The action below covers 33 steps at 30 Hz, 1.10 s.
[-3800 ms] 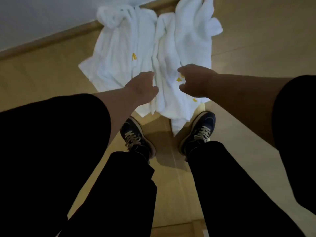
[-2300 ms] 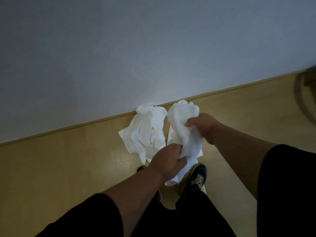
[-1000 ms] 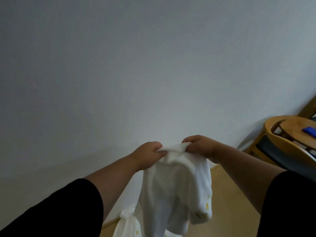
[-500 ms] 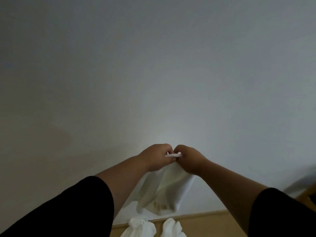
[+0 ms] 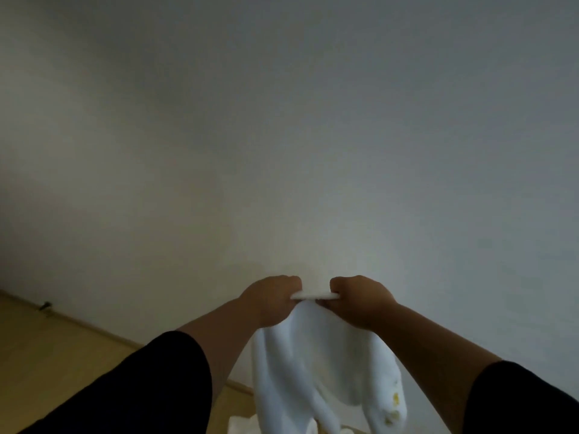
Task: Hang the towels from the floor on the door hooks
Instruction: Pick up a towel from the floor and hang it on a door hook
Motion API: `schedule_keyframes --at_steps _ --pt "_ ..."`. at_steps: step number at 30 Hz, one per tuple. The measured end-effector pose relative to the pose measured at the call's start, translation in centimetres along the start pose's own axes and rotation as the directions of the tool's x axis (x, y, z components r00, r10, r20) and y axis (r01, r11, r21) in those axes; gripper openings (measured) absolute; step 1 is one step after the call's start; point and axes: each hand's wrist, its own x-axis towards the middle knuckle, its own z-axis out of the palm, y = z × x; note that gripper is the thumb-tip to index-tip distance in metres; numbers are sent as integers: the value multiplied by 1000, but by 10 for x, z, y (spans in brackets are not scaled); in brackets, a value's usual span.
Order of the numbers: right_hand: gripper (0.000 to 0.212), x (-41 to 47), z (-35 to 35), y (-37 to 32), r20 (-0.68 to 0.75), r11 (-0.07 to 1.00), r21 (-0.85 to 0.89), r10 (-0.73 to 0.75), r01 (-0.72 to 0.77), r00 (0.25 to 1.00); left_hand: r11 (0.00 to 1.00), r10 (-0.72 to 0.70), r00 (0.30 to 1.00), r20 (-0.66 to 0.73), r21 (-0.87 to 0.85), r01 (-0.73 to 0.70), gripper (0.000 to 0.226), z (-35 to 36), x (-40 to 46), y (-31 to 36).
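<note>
Here, head view:
- Left hand [image 5: 272,300]: fingers curled, pinching the towel's top edge.
- Right hand [image 5: 360,300]: fingers curled, pinching the same edge, just beside the left.
- Towel [image 5: 316,368]: white, held up before the wall [image 5: 282,136], hanging below both hands.
- Second towel [image 5: 242,425]: on the floor [image 5: 56,349], partly visible.

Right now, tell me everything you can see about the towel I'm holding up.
The towel is white, soft and thick-looking, like terry cloth, with small yellow marks near its lower right edge. The left hand and right hand each pinch its top edge, a short taut strip stretched between them. The rest hangs down in loose folds in front of the wall, its lower end running out of frame. More white cloth lies below it on the floor.
</note>
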Motion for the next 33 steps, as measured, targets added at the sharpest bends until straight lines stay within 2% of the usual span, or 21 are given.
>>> schedule_keyframes --at_steps 5,13,23,26,29,33 --pt "50 22 17 -59 54 984 88 -160 155 986 978 -111 990 86 184 94 30 -44 -56 -42" --pt "44 57 42 -206 103 919 110 -389 378 915 906 -370 928 43 237 350 37 -90 -175 -128" --pt "46 81 84 -458 216 766 100 -640 635 737 787 -591 805 -51 182 589 47 -167 -374 -255" --pt "47 80 90 -531 219 704 123 -707 700 672 732 -650 755 -88 196 653 42 -192 -432 -284" --pt "47 79 93 -589 202 656 153 -753 739 626 686 -691 715 -109 215 696 33 -212 -479 -303" --pt "43 80 99 -653 194 585 167 -809 794 555 609 -746 655 -121 276 743 40 -229 -525 -329"
